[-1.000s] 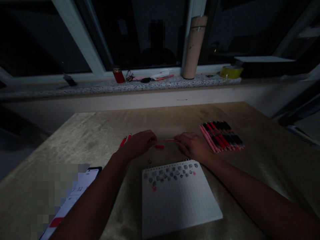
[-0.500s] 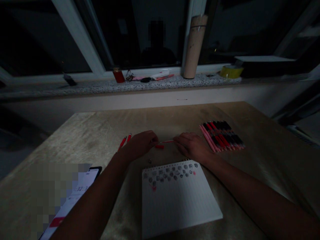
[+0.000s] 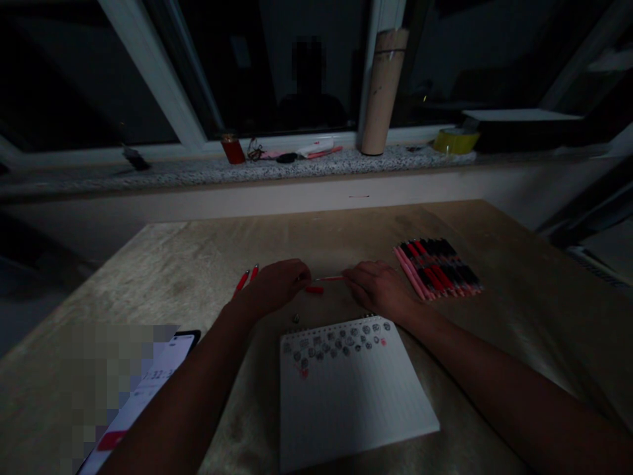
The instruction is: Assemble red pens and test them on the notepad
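A thin pen refill (image 3: 330,278), pale with red in it, spans the gap between my two hands just above the table. My right hand (image 3: 373,280) has its fingers closed on the refill's right end. At the left end, my left hand (image 3: 287,278) is closed in a pinch; its fingertips are partly hidden, and the refill seems to reach into them. A short red pen part (image 3: 314,289) lies just below the refill. Nearer to me is a small metallic pen tip (image 3: 295,318), beside the top edge of a spiral notebook (image 3: 359,402) marked with rows of dark and red scribbles.
Right of my right hand lies a row of several red, black and pink pens (image 3: 438,270). Two red pens (image 3: 242,282) are beside my left wrist. A phone (image 3: 148,389) rests at lower left, partly behind my forearm. The windowsill holds a tall cylinder (image 3: 383,92) and yellow tape (image 3: 455,141).
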Available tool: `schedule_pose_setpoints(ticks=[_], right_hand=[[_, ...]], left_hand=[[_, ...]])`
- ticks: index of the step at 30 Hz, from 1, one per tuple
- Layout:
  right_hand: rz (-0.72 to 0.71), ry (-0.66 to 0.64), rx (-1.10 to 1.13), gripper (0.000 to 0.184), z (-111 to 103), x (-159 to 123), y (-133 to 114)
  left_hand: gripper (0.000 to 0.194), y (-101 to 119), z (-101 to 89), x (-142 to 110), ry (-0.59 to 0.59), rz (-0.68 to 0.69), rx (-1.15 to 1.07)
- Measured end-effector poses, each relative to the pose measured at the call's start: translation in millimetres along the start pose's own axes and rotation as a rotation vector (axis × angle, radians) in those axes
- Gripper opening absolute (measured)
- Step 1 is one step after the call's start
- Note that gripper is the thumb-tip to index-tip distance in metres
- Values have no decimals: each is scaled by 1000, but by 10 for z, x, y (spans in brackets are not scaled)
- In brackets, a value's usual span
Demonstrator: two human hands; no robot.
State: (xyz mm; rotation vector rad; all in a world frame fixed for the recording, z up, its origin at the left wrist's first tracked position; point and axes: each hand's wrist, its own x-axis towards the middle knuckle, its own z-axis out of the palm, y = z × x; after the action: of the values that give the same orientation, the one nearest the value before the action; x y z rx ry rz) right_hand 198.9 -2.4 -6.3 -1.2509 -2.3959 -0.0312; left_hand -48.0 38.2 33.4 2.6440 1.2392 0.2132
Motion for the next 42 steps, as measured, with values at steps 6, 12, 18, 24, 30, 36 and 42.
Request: schedule_pose_setpoints(ticks=[6, 12, 18, 24, 30, 36, 42], right_hand=[[-10, 0, -21, 28, 9, 4, -12], [-44, -5, -58, 27, 8, 11, -28], [-57, -6, -73, 26, 1, 8, -31], [-39, -9, -46, 27, -2, -6, -28], [11, -10, -11, 27, -12, -6, -21], [39, 0, 20, 27, 11, -2, 2], [44, -18, 5, 26, -5, 0, -3]], left_hand=[[15, 76, -24, 1, -15, -13, 9], [16, 164, -17, 11, -36, -43, 39], [18, 259, 18, 30, -33, -48, 22], [15, 265, 79, 41, 35, -15, -48], [15, 182, 88, 48, 62, -23, -130], [30, 51, 126, 21, 51, -67, -69], [24, -23, 222, 19, -29, 8, 4]])
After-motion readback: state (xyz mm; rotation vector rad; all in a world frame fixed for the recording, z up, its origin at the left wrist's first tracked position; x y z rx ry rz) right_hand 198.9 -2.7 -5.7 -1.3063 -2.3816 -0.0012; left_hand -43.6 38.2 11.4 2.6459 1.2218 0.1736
